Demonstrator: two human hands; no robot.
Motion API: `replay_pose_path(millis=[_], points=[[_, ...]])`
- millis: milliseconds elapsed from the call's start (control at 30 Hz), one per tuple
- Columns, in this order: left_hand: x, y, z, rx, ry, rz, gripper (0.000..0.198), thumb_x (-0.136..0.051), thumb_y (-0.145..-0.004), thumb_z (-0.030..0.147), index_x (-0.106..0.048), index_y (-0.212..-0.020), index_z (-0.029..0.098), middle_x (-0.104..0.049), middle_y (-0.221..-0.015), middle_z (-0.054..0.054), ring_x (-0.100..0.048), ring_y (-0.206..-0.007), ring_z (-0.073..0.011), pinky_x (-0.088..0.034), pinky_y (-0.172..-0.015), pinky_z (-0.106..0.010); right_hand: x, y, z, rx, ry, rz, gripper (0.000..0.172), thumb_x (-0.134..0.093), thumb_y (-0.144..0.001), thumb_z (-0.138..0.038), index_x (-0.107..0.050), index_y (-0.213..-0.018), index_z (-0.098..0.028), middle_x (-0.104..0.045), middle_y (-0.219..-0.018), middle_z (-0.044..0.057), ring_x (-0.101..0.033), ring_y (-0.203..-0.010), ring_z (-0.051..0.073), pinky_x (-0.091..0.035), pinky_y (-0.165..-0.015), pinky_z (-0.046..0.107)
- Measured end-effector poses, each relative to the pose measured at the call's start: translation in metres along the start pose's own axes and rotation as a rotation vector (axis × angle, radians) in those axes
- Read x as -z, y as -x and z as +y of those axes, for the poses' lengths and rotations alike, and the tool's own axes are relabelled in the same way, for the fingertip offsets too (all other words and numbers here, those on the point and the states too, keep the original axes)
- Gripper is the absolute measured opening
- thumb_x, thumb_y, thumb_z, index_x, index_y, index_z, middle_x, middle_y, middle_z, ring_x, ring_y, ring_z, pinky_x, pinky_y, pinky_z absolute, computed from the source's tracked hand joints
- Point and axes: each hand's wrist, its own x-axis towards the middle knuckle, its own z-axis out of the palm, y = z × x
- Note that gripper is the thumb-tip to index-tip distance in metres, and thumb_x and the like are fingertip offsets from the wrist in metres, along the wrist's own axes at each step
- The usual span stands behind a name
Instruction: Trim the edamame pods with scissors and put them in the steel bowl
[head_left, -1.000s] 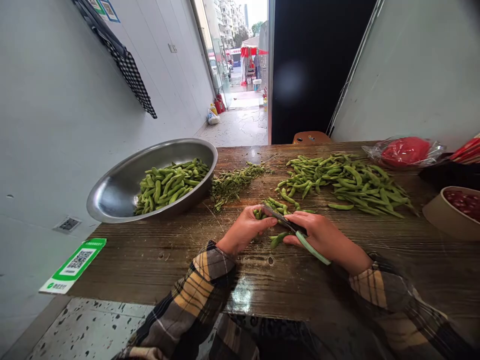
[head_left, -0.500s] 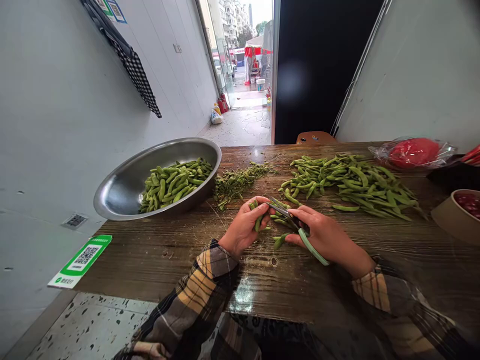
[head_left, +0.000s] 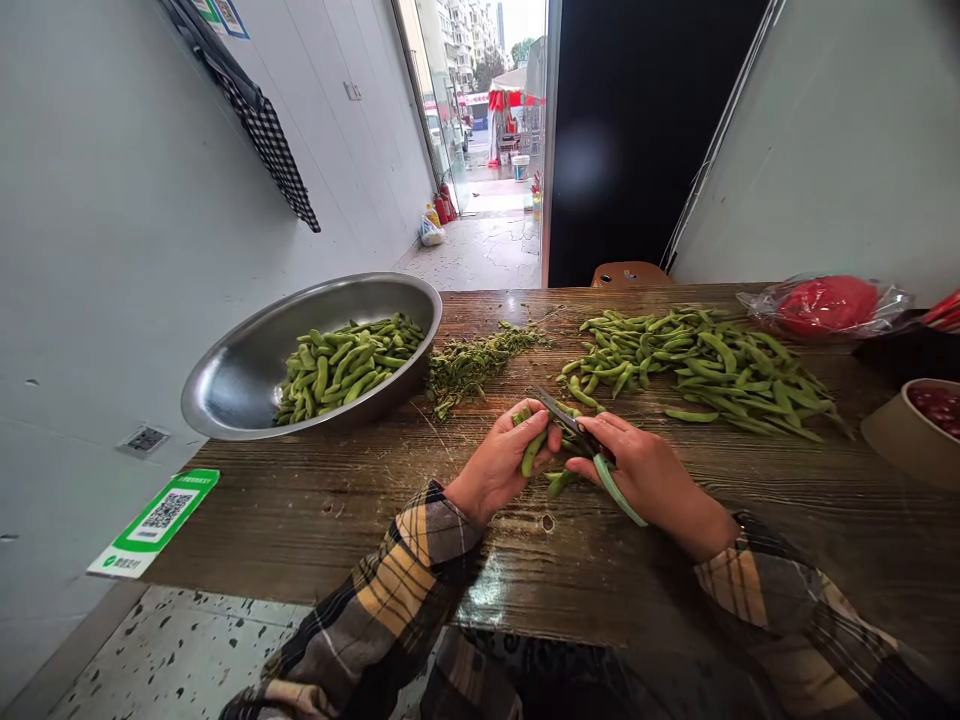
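Green edamame pods (head_left: pixel 534 452) are pinched in my left hand (head_left: pixel 504 460), whose fingers are closed around them. My right hand (head_left: pixel 637 465) grips scissors (head_left: pixel 616 490) with pale green handles; the blades point up and left, beside the fingertips of my left hand. A few loose pods (head_left: pixel 561 484) lie on the table under and between my hands. Beyond the scissors, to the right, spreads a large pile of edamame pods (head_left: pixel 705 365). A heap of small green trimmings (head_left: pixel 480 365) lies between that pile and a steel bowl (head_left: pixel 247 350) containing more pods (head_left: pixel 349 365).
On the dark wooden table (head_left: pixel 360 520), a green QR code sign (head_left: pixel 157 522) lies at the left edge. At the right are a red item in clear plastic (head_left: pixel 829 305) and a paper tub (head_left: pixel 900 440) with dark red contents. A doorway (head_left: pixel 495 200) opens ahead.
My left hand has shifted slightly right, and the pods in it have tilted. My right hand has moved slightly left with the scissors, and its thumb is nearer the handles.
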Motion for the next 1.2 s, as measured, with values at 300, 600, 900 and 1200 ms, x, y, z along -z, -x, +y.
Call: replay_pose_path(millis=[300,600,900,1200], points=[[0.020,0.000,0.024,-0.072,0.127,0.093,0.020,-0.065,-0.078,0.031,-0.052,-0.084,0.017,-0.051,-0.067,0.003,-0.044,-0.049,-0.0054,-0.027,-0.040,-0.015,0.006,0.000,0.012,-0.087,-0.042,0.087,0.043,-0.060,-0.086,-0.044,-0.058,-0.117,-0.015,-0.068,-0.109,0.012,-0.067,-0.093,0.028,-0.053,-0.080,0.039],[0.026,0.005,0.039,-0.079,-0.601,-0.027,0.018,-0.065,-0.078,0.031,-0.060,-0.084,0.014,-0.054,-0.067,0.002,-0.047,-0.053,-0.0074,-0.036,-0.051,-0.020,0.012,0.001,0.017,-0.058,-0.013,0.078,0.043,-0.058,-0.088,-0.046,-0.057,-0.119,-0.016,-0.067,-0.106,0.012,-0.066,-0.091,0.028,-0.052,-0.079,0.040],[0.042,0.001,0.024,-0.216,-1.457,-0.045,0.007,-0.069,-0.067,0.022,-0.065,-0.074,0.021,-0.059,-0.065,0.001,-0.047,-0.063,-0.0143,-0.032,-0.059,-0.024,0.014,0.000,0.017,-0.069,-0.003,0.062,0.040,-0.057,-0.088,-0.044,-0.059,-0.120,-0.019,-0.067,-0.107,0.012,-0.066,-0.092,0.028,-0.053,-0.075,0.039],[0.030,-0.001,0.034,-0.269,-1.128,0.055,0.008,-0.066,-0.073,0.024,-0.066,-0.070,0.017,-0.063,-0.071,-0.003,-0.052,-0.068,-0.0145,-0.037,-0.065,-0.023,0.016,-0.001,0.014,-0.074,-0.051,0.030,0.040,-0.058,-0.088,-0.043,-0.058,-0.119,-0.017,-0.066,-0.108,0.012,-0.065,-0.094,0.027,-0.052,-0.077,0.037]])
